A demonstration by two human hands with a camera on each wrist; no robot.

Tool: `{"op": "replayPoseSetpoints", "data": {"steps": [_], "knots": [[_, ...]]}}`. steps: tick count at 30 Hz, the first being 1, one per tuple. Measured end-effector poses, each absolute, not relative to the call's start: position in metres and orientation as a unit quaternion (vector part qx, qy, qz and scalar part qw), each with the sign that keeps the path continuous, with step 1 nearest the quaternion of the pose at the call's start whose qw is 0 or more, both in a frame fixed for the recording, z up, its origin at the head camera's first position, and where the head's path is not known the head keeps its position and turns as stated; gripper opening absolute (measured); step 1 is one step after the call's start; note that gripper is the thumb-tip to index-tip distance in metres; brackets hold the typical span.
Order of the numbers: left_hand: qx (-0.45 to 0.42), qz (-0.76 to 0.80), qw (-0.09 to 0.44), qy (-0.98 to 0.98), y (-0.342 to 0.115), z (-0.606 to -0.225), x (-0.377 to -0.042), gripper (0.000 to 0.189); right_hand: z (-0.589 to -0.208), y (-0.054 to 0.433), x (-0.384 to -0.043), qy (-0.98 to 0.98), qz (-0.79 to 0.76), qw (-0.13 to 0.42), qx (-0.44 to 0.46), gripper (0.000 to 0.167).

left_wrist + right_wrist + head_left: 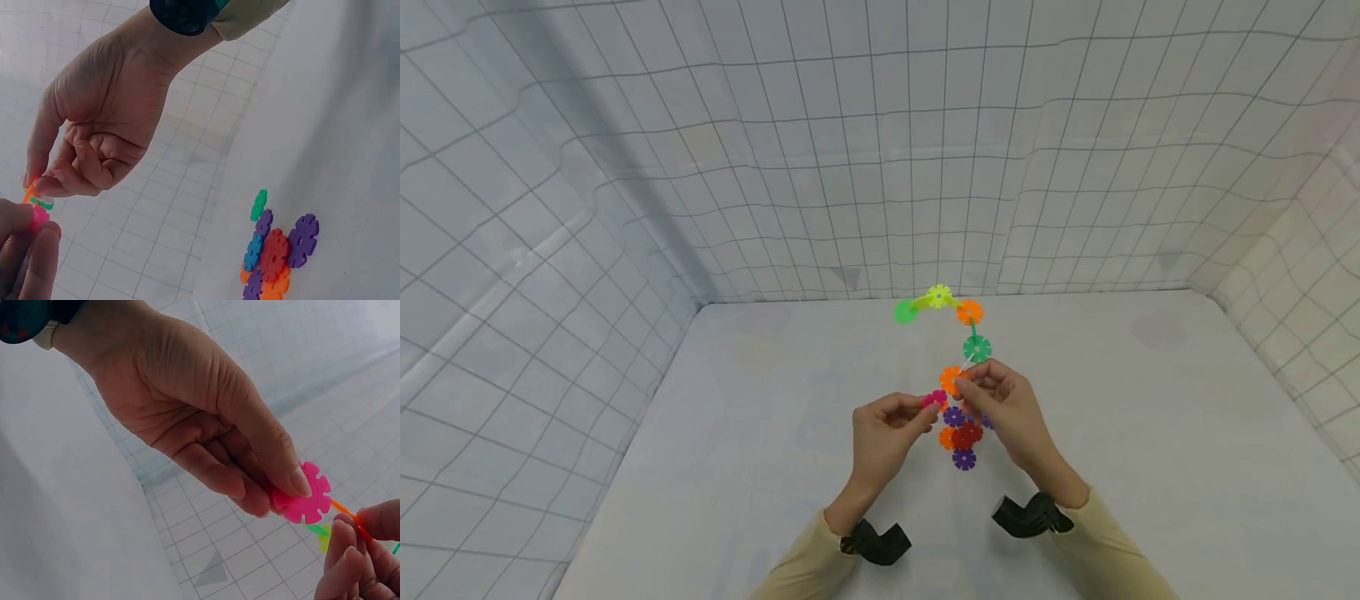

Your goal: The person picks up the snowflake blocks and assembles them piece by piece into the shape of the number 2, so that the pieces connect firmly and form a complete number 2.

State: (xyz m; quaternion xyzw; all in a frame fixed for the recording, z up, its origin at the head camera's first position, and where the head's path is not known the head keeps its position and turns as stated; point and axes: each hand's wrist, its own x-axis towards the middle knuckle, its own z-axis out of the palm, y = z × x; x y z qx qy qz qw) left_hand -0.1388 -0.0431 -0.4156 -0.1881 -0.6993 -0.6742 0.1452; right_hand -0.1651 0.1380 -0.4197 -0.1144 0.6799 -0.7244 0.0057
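Note:
My left hand (880, 437) pinches a pink notched plastic disc (306, 494), a snowflake building piece, between thumb and fingers. Facing it, my right hand (1011, 408) pinches an orange snowflake disc (951, 381) by its edge. In the right wrist view the orange disc meets the pink one at its rim. Beyond the right fingertips runs a curved row of joined discs: a teal-green disc (977, 348), another orange disc (970, 312), a yellow disc (939, 296) and a bright green disc (906, 312) at the far end.
Below the hands, a cluster of snowflake discs lies on the white table (760, 467), including a red disc (274, 255), a purple disc (304, 240), a blue disc (253, 252) and a small green disc (259, 205). Grid-patterned sheeting (865, 167) surrounds the back and sides.

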Motion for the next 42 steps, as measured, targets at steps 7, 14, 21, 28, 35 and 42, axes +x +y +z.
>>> {"op": "replayPoseSetpoints", "data": {"steps": [7, 14, 21, 28, 35, 42], "knots": [[-0.239, -0.627, 0.231, -0.704, -0.041, -0.438, -0.149, 0.008, -0.420, 0.133, -0.161, 0.690, -0.711, -0.028, -0.133, 0.018], [-0.289, -0.570, 0.307, -0.705, -0.042, -0.450, -0.154, 0.011, -0.420, 0.134, -0.160, 0.680, -0.715, -0.035, -0.158, 0.013], [-0.303, -0.543, 0.333, -0.708, -0.042, -0.450, -0.151, 0.018, -0.417, 0.136, -0.160, 0.683, -0.708, -0.019, -0.176, 0.011], [-0.308, -0.550, 0.346, -0.695, -0.038, -0.453, -0.151, 0.019, -0.420, 0.139, -0.163, 0.678, -0.712, 0.006, -0.181, 0.014], [-0.310, -0.593, 0.325, -0.669, -0.035, -0.447, -0.150, 0.024, -0.424, 0.136, -0.166, 0.675, -0.720, 0.016, -0.163, 0.018], [-0.297, -0.618, 0.304, -0.662, -0.037, -0.423, -0.142, 0.020, -0.424, 0.132, -0.165, 0.685, -0.715, 0.019, -0.137, 0.019]]}}
